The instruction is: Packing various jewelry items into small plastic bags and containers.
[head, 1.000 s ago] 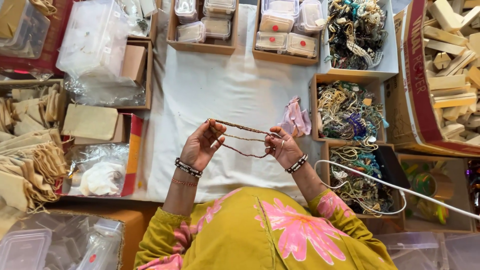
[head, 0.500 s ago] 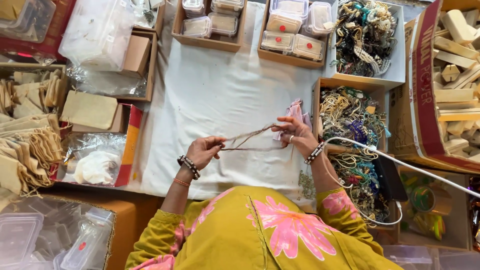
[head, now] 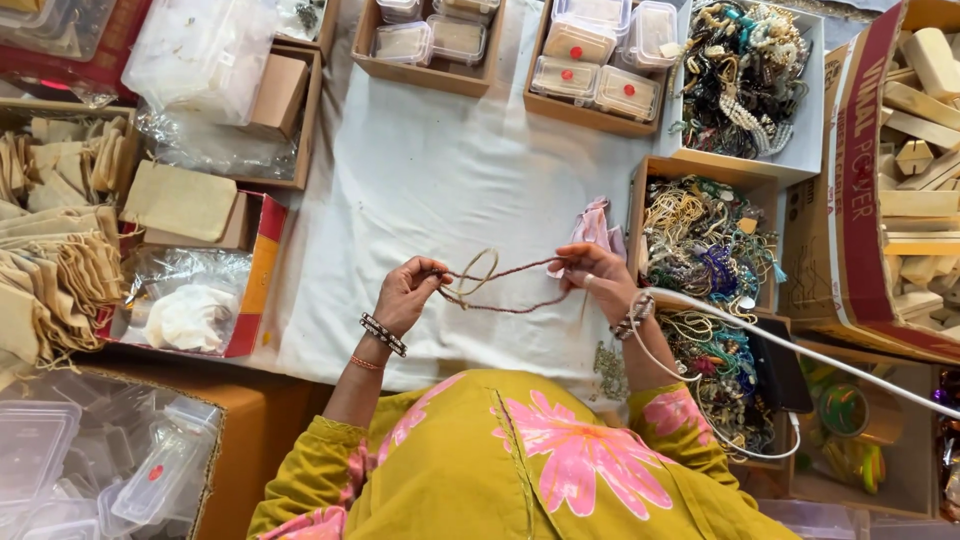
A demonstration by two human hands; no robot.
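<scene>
A thin brown and red corded necklace [head: 497, 283] with a pale loop in its middle hangs stretched between my two hands, just above the white cloth [head: 430, 180]. My left hand [head: 407, 295] pinches its left end. My right hand [head: 596, 282] grips its right end, close to a small pink pouch [head: 596, 225] lying on the cloth. Both wrists wear beaded bangles.
Cardboard boxes of tangled jewellery [head: 700, 245] stand at the right, one of them white [head: 745, 75]. Trays of small clear plastic boxes [head: 600, 60] sit at the far edge. Beige cloth pouches [head: 50, 250] pile up at the left. A white cable [head: 800, 350] crosses at right.
Both hands have kept hold of the necklace. They have spread further apart, the right hand toward the jewellery boxes, and the cord now shows a loop in the middle.
</scene>
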